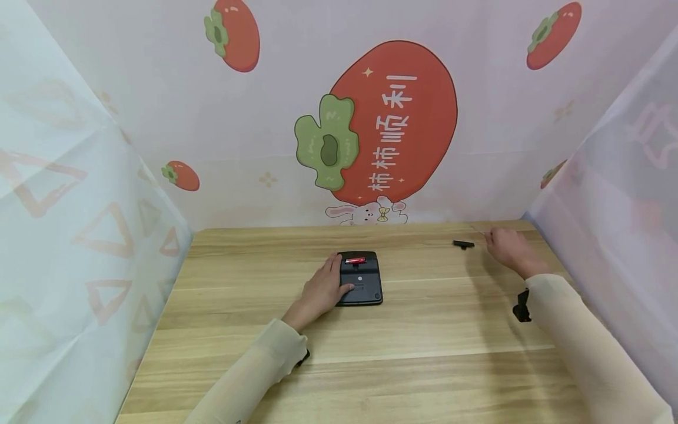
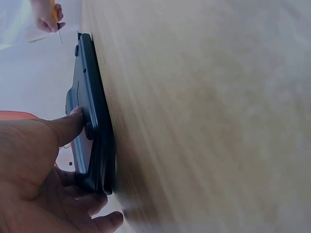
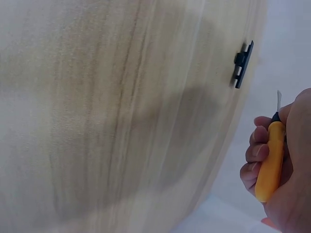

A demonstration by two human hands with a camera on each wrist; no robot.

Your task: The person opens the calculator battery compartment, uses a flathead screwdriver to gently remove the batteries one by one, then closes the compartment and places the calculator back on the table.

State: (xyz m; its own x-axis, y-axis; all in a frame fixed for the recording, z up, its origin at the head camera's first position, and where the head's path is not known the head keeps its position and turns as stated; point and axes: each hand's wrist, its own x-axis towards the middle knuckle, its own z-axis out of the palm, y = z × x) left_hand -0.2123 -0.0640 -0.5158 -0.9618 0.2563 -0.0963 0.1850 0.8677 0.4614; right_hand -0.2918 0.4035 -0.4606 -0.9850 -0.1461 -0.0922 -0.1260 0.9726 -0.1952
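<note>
A black calculator lies back side up on the table, and a red battery shows in its open compartment. My left hand grips the calculator's left side, thumb on the back and fingers around the edge, as the left wrist view shows. Out at the far right, my right hand holds a screwdriver by its yellow handle, the thin metal shaft pointing away from the hand. Just left of that hand, a small black battery cover rests on the table.
The wood-grain table ends at a back wall with printed persimmons. White sheets rise along both sides. A black wrist camera sits at the right sleeve.
</note>
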